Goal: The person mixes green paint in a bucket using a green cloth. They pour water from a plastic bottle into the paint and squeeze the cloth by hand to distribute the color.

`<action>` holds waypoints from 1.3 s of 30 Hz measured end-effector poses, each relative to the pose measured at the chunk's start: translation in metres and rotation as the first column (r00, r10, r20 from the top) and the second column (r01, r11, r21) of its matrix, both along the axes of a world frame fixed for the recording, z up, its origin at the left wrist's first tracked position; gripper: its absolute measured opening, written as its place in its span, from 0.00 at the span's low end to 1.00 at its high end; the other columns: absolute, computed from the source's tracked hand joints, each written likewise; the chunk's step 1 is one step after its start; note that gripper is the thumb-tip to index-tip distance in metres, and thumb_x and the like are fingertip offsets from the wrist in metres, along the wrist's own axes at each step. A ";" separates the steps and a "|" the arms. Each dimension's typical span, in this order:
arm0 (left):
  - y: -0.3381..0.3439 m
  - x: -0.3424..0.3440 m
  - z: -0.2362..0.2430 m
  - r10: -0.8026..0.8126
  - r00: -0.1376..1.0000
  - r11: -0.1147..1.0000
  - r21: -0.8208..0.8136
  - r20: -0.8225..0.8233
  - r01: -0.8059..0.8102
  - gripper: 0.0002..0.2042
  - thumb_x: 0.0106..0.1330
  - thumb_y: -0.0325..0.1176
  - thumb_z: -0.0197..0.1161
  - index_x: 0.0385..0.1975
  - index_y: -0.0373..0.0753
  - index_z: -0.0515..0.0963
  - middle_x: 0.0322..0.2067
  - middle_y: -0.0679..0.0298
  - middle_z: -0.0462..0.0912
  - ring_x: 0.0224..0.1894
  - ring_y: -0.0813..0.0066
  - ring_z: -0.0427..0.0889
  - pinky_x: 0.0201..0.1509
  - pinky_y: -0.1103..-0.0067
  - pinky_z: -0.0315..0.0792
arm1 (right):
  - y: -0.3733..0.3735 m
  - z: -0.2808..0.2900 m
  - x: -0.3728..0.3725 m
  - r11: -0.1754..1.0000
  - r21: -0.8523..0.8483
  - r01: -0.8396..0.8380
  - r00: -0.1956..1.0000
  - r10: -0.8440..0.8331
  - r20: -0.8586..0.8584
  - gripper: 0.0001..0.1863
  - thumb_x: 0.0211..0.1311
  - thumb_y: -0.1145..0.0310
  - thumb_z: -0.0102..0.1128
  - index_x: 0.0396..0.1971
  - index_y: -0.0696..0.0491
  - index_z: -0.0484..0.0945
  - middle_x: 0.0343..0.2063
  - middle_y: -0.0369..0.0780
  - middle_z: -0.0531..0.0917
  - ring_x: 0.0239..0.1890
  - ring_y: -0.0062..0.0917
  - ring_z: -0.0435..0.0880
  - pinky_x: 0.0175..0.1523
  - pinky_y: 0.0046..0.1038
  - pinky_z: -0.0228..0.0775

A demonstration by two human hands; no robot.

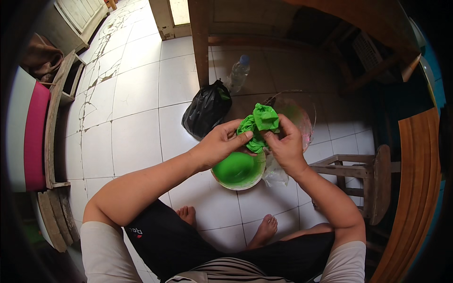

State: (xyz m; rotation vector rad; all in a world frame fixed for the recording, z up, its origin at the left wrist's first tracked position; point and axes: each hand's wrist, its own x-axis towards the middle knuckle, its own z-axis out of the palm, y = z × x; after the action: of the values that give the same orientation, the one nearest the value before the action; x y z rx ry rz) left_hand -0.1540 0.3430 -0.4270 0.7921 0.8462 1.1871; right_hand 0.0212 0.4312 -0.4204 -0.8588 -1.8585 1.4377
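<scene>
Both hands hold a crumpled, bright green cloth-like bundle (265, 117) in front of me. My left hand (221, 142) pinches its left side, thumb on top. On the other side, the fingers and thumb of my right hand (286, 144) close on the bundle. Just beneath my hands, a round white-rimmed bowl (238, 175) stands on the floor with smooth green stuff in it; my hands hide its far edge. Beside the bowl lies a clear plastic bag (275, 173), partly covered by my right hand.
A tied black plastic bag (206, 109) and a clear bottle with a blue cap (239, 74) stand beyond my hands. Behind my right hand is a clear tub (306, 115) with pink and green marks. A wooden stool (377, 185) stands at right, a wooden post (199, 47) further off.
</scene>
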 end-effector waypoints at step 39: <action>0.002 -0.011 0.000 0.228 0.945 0.972 0.003 -0.235 -0.234 0.08 0.66 0.28 0.62 0.41 0.32 0.80 0.40 0.69 0.77 0.44 0.81 0.75 0.50 0.85 0.69 | 0.004 -0.002 0.002 0.953 0.255 -0.161 0.987 0.150 0.063 0.06 0.59 0.74 0.63 0.34 0.58 0.79 0.34 0.36 0.78 0.40 0.18 0.77 0.39 0.17 0.70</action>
State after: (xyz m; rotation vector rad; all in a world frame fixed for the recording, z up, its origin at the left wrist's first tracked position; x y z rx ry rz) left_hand -0.1652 0.3451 -0.4270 0.8398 1.1728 1.3015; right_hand 0.0233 0.4349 -0.4228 -0.6311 -2.1301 1.2360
